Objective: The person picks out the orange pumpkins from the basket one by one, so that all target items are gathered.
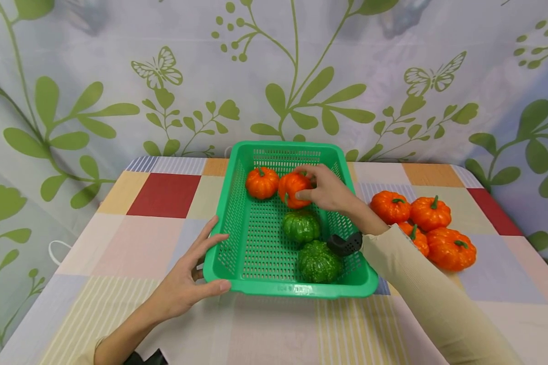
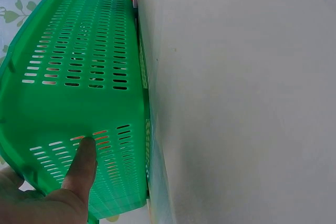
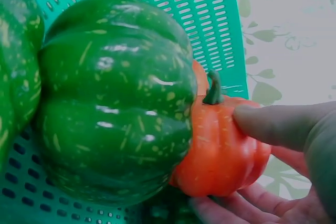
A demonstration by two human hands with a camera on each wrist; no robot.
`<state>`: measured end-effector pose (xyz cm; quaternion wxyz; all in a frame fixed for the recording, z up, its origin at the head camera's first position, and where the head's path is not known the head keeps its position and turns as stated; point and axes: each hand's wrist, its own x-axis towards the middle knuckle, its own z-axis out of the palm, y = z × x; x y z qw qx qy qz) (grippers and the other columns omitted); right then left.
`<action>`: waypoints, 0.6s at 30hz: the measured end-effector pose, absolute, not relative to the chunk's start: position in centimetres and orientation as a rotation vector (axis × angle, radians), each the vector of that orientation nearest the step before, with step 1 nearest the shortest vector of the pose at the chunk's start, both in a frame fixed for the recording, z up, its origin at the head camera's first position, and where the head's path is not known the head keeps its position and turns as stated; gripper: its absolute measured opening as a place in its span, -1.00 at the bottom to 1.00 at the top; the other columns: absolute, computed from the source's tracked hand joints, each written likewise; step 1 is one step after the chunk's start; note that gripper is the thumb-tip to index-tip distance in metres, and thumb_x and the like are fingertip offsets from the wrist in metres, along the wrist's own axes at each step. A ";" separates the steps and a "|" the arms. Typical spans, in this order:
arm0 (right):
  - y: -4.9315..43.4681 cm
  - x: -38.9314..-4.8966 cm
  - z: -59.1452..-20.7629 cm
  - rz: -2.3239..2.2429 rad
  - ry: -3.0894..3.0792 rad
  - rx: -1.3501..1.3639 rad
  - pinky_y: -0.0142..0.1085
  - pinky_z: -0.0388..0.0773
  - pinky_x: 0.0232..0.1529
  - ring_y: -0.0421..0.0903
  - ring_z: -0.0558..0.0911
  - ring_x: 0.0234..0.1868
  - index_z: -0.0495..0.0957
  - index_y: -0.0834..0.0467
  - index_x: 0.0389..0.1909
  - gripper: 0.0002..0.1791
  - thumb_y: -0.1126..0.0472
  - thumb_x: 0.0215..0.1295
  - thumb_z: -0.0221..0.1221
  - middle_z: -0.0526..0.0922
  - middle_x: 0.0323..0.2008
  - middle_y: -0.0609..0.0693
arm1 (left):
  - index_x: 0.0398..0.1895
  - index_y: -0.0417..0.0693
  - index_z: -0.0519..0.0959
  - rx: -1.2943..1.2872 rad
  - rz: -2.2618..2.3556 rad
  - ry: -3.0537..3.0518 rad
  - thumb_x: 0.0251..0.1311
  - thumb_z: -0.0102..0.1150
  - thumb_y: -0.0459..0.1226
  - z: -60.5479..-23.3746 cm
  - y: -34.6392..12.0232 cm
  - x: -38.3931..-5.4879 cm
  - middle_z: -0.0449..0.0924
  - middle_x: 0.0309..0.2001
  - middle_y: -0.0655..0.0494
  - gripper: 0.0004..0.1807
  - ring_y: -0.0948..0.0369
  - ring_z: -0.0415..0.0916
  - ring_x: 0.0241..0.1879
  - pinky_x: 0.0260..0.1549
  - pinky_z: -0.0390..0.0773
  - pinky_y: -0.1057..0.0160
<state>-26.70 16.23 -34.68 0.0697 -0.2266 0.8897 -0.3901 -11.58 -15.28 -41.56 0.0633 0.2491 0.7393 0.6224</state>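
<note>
1. Left hand [image 1: 184, 286]: fingers spread wide, touching green perforated plastic basket [image 1: 301, 290] at 8 o'clock.
2. Ribbed orange pumpkin [image 1: 262, 184]: inside, 11 o'clock.
3. Glossy orange pumpkin [image 1: 290, 187]: inside, 12 o'clock.
4. Two speckled green pumpkins [image 1: 318, 262]: centre to 5 o'clock.
5. Right hand [image 1: 326, 190]: thumb and fingers pinch glossy orange pumpkin.
6. Four orange pumpkins [image 1: 431, 214]: on patchwork tablecloth [image 1: 164, 195], basket's 3 o'clock.

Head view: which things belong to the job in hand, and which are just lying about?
Likely part of the job: green basket, held orange pumpkin, other orange pumpkin inside, two green pumpkins, four orange pumpkins outside.

Just surroundings: patchwork tablecloth, butterfly-print backdrop.
</note>
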 end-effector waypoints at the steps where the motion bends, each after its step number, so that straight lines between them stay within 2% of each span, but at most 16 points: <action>1: 16.2 -26.6 -34.6 -1.190 2.675 -0.672 0.05 0.52 0.02 0.26 0.47 0.12 0.34 0.28 0.38 -0.37 0.35 0.29 0.24 0.41 0.15 0.31 | 0.47 -0.20 0.19 0.751 1.880 2.233 0.18 0.29 -0.43 -41.6 -15.3 -11.6 -0.33 0.58 0.23 -0.21 -0.24 0.29 0.25 -0.04 0.61 0.20; 4: 16.2 -26.4 -34.5 -1.228 2.664 -0.643 0.07 0.51 0.05 0.30 0.42 0.18 0.29 0.24 0.42 -0.34 0.30 0.31 0.22 0.33 0.21 0.31 | 0.47 -0.21 0.19 0.752 1.882 2.231 0.18 0.29 -0.43 -41.6 -15.3 -11.6 -0.33 0.58 0.22 -0.21 -0.24 0.30 0.24 -0.04 0.61 0.20; 11: 16.5 -26.3 -34.5 -1.366 2.581 -0.602 0.00 0.56 -0.01 0.18 0.50 0.15 0.37 0.18 0.37 -0.40 0.24 0.31 0.23 0.44 0.25 0.19 | 0.47 -0.22 0.18 0.754 1.881 2.235 0.18 0.29 -0.42 -41.7 -15.3 -11.6 -0.33 0.58 0.22 -0.21 -0.24 0.29 0.25 -0.03 0.60 0.20; 18: 16.5 -26.0 -33.9 -1.488 2.501 -0.583 0.00 0.55 -0.01 0.15 0.54 0.10 0.35 0.19 0.29 -0.44 0.24 0.30 0.27 0.45 0.19 0.20 | 0.47 -0.20 0.19 0.750 1.874 2.241 0.18 0.29 -0.41 -41.6 -15.3 -11.5 -0.33 0.58 0.23 -0.21 -0.22 0.30 0.25 -0.03 0.60 0.20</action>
